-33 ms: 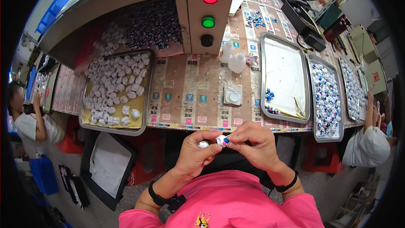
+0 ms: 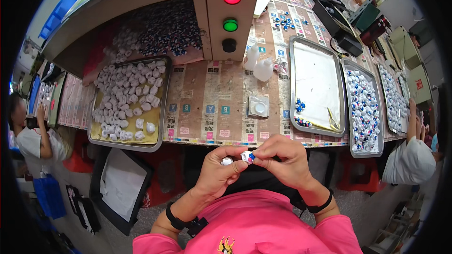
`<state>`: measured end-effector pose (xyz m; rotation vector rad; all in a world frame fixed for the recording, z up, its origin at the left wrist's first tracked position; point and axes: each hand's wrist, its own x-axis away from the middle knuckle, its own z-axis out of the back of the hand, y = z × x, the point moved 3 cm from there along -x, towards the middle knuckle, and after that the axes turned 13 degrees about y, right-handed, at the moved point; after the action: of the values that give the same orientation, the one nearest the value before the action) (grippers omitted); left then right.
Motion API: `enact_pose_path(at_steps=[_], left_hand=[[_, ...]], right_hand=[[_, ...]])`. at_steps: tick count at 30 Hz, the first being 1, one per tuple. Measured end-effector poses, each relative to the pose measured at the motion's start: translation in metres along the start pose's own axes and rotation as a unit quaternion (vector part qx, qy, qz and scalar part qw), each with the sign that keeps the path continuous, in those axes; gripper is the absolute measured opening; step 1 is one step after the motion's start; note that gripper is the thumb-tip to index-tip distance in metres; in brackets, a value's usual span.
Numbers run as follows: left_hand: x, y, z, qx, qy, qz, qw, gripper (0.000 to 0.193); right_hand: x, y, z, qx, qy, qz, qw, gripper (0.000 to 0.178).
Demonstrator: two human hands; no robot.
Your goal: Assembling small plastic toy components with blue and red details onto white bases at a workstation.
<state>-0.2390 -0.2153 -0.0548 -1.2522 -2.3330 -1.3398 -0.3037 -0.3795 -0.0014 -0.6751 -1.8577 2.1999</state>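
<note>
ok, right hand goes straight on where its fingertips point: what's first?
The small white piece in the left hand, blue-and-pink end first. The right hand appears to be at it, though exact contact is hard to judge.

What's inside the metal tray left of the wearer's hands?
The metal tray holds many rounded white pieces crowded over a yellow liner. The liner and pieces cover the tray's floor, so it cannot be seen.

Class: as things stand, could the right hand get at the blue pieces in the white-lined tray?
Probably yes: the blue pieces lie uncovered just beyond the right hand, though it may need to release the white-blue piece first.
</note>
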Motion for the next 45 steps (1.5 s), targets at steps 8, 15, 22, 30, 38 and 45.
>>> enact_pose_path(at_steps=[8, 15, 22, 30, 38, 45], left_hand=[[-0.002, 0.008, -0.033, 0.024, 0.011, 0.042, 0.999, 0.032], [-0.009, 0.003, 0.005, 0.133, -0.032, 0.102, 0.985, 0.024], [-0.001, 0.022, -0.016, 0.236, 0.030, 0.138, 0.961, 0.025], [-0.007, 0.009, -0.019, 0.222, -0.008, 0.165, 0.961, 0.025], [-0.002, 0.002, -0.021, 0.234, -0.066, 0.184, 0.952, 0.042], [0.001, 0.004, -0.014, 0.225, -0.049, 0.199, 0.953, 0.044]], right_hand=[[-0.003, -0.013, 0.033, 0.007, 0.064, 0.020, 0.998, 0.014], [0.017, -0.012, 0.164, 0.315, 0.405, 0.065, 0.856, 0.012], [0.048, 0.005, 0.278, 0.464, 0.533, 0.026, 0.707, 0.014], [0.022, 0.004, 0.219, 0.519, 0.448, 0.133, 0.716, 0.017], [-0.033, 0.036, 0.129, 0.368, 0.189, 0.108, 0.904, 0.020], [-0.054, 0.051, 0.114, 0.388, 0.096, 0.069, 0.914, 0.020]])
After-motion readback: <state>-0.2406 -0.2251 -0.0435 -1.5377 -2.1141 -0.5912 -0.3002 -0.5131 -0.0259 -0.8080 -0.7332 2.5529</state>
